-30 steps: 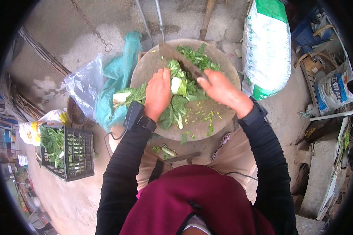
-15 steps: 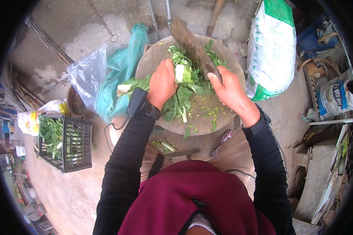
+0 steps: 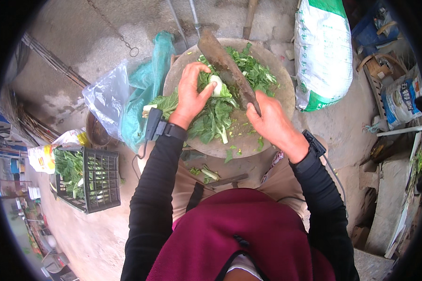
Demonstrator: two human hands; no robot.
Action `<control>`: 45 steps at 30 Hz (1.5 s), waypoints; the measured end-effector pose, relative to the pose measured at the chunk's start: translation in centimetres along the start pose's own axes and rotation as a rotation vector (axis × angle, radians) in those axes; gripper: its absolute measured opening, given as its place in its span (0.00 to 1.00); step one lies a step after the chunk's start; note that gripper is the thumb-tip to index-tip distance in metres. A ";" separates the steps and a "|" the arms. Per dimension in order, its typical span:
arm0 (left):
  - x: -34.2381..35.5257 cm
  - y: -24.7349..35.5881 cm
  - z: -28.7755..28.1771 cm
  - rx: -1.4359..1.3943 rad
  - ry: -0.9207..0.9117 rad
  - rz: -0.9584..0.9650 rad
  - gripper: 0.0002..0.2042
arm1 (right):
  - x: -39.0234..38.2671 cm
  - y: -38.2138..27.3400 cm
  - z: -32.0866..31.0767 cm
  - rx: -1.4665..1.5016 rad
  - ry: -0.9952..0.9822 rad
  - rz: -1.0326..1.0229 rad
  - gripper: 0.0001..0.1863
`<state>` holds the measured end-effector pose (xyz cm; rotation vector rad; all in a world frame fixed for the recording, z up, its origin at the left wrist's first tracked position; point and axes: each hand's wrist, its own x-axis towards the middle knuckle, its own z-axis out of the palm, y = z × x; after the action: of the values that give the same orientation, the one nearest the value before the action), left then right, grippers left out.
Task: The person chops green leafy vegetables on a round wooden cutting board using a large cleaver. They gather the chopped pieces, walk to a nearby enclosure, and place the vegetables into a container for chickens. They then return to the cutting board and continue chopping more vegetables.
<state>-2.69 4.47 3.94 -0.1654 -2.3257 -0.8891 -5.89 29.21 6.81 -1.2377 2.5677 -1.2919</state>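
Observation:
A round, worn chopping block (image 3: 272,131) sits in front of me, covered with leafy greens (image 3: 213,117) and a chopped pile (image 3: 255,68) at its back right. My left hand (image 3: 191,96) has its fingers curved over a bunch with a white stalk (image 3: 222,88), thumb against the stalk. My right hand (image 3: 272,122) grips the handle of a big rusty cleaver (image 3: 220,61), whose blade slants toward the back left, just right of my left fingers. The blade's lower edge is partly hidden among the greens.
A plastic crate of greens (image 3: 98,182) stands at left, near clear (image 3: 105,98) and teal plastic bags (image 3: 143,103). A white-green sack (image 3: 321,56) lies at right, near cluttered boards (image 3: 387,206). Metal poles (image 3: 194,16) and a wooden handle (image 3: 248,18) are behind the block.
My left fingers have shifted up and curved forward onto the stalk. The cleaver has risen and come back down slightly, and my right hand sits lower on the right side of the block.

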 end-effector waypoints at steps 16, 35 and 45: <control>1.2 -0.1 1.7 0.164 -0.098 0.087 0.09 | 0.9 -2.4 -4.5 -0.132 -0.131 -0.007 0.09; 0.3 -1.4 2.1 0.105 0.071 0.015 0.11 | 5.5 2.0 0.1 -0.123 -0.070 0.019 0.12; -0.1 -1.5 2.5 0.092 0.032 0.019 0.08 | 4.1 -1.7 -4.0 -0.064 -0.352 0.246 0.11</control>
<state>-4.45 4.94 1.63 -0.1335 -2.3265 -0.7685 -9.02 28.64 11.92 -1.0094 2.4252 -0.8649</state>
